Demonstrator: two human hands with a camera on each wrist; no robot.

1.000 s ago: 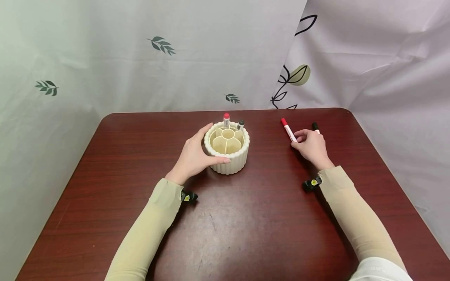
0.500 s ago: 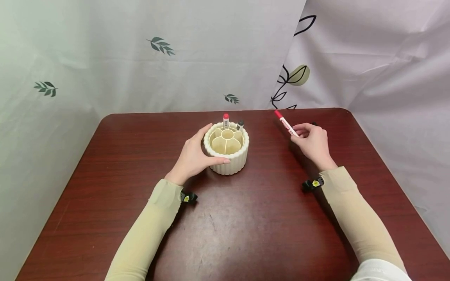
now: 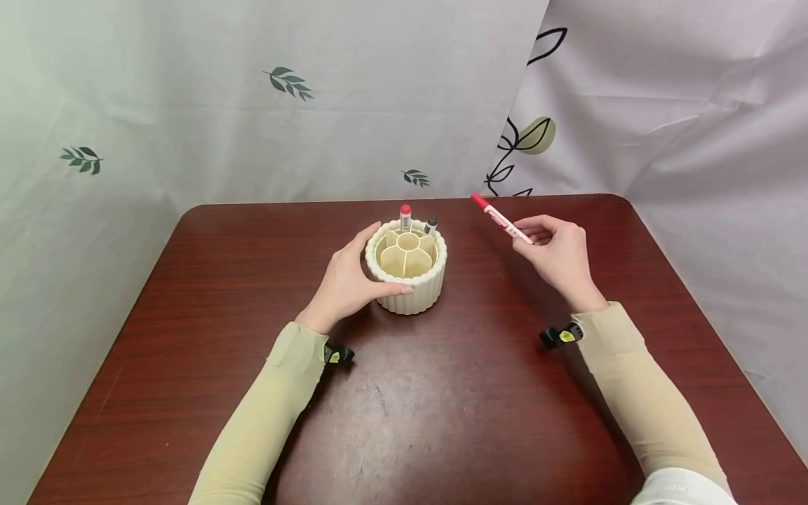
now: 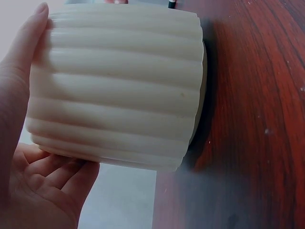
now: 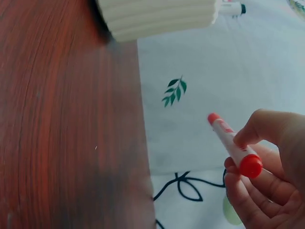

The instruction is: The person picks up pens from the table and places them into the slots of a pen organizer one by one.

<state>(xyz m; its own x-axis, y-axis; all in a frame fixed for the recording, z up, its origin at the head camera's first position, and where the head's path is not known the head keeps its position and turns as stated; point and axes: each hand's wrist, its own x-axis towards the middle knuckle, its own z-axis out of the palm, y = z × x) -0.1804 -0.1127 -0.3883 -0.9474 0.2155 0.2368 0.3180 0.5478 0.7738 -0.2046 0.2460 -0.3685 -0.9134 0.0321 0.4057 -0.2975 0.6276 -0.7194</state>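
Note:
A cream pen holder [image 3: 413, 293] with a fluted wall and several compartments stands upright on the table. My left hand [image 3: 346, 280] holds it from the left, thumb along the near side and fingers round the far side. In its back compartments stand a red-capped marker [image 3: 405, 218] and a dark-capped marker [image 3: 431, 225]. To the right, my right hand [image 3: 558, 256] pinches a white marker with red ends [image 3: 503, 222] above the table, tilted with its cap up and to the left. Thumb and fingers grip this marker near its lower end in the right wrist view.
The dark red wooden table [image 3: 435, 393] ends at a pale curtain [image 3: 353, 140] with leaf prints. At the top of the left wrist view, a black-and-white marker tip [image 4: 172, 4] shows beyond the holder. Black straps with cameras [image 3: 560, 336] sit on both wrists.
My right hand has lifted the red marker off the table, and its cap has swung left toward the holder. The black marker behind that hand has gone from head view. My left hand stays put.

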